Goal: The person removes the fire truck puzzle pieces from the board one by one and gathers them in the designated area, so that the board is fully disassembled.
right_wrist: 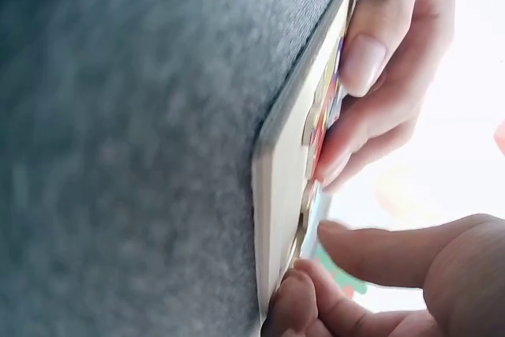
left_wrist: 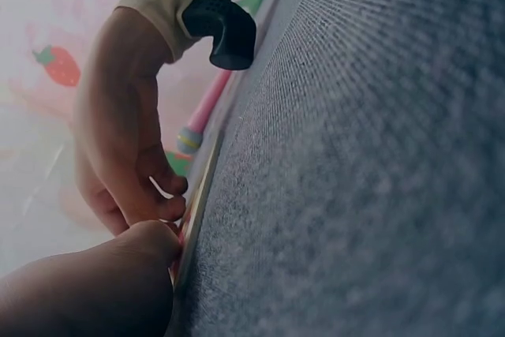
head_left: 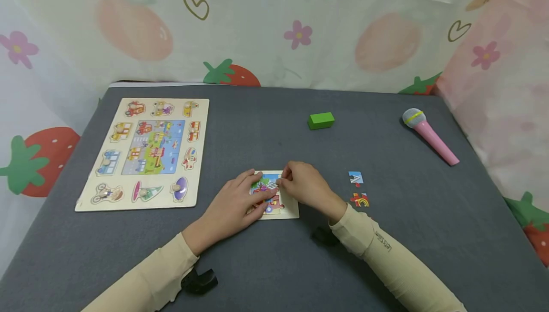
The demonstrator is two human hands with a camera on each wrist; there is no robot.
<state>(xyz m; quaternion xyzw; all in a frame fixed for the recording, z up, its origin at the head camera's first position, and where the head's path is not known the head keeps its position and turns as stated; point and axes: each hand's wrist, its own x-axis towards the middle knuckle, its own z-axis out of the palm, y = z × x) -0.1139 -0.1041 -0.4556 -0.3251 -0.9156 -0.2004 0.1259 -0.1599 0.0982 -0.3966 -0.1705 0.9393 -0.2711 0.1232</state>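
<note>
A small wooden jigsaw board (head_left: 292, 211) with a colorful picture lies on the grey table. My left hand (head_left: 235, 202) rests across its left side, its fairly straight fingers touching the pieces. At the board's upper right, my right hand (head_left: 308, 186) pinches a puzzle piece (right_wrist: 313, 222) between thumb and fingers, low against the board. That piece is mostly covered by the fingers. Two loose pieces lie to the right of the board: a blue one (head_left: 355, 177) and a red one with a yellow arch (head_left: 359, 200).
A large wooden peg puzzle (head_left: 200, 155) with vehicle and toy shapes lies at the left. Further back stands a green block (head_left: 320, 121). A pink toy microphone (head_left: 435, 141) is at the right, and a printed curtain (head_left: 326, 69) hangs behind the table.
</note>
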